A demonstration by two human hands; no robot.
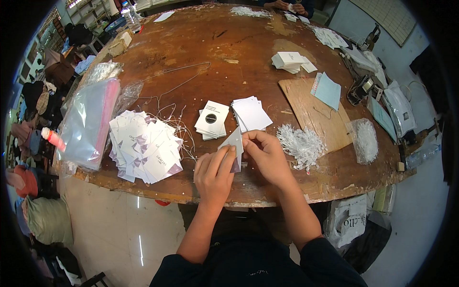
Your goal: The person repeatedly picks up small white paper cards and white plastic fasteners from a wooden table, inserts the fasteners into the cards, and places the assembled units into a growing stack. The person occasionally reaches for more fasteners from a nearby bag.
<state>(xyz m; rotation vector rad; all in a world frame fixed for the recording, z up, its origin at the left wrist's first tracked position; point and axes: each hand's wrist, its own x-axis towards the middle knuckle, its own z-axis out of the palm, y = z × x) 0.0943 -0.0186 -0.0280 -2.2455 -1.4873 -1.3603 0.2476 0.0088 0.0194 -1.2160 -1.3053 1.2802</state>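
In front of me, my left hand (214, 173) grips white and grey-purple paper hang tags (234, 139), held tilted up above the table's near edge. The fingers of my right hand (266, 154) are pinched together at the tags' right edge; any string between them is too small to make out. Just beyond lie a stack of white tags with a black round mark (211, 118) and a stack of blank white tags (251, 114). To the left spreads a heap of strung tags (145, 148). A bundle of white tag strings (301, 143) lies right of my right hand.
Clear plastic bags (91, 124) and a pink-and-white bottle (53, 138) sit at the left. A wooden board (306, 103) carries a light-blue booklet (327, 91). A bagged string bundle (364, 141) is at the right. Another person's hands (289, 6) work at the far edge.
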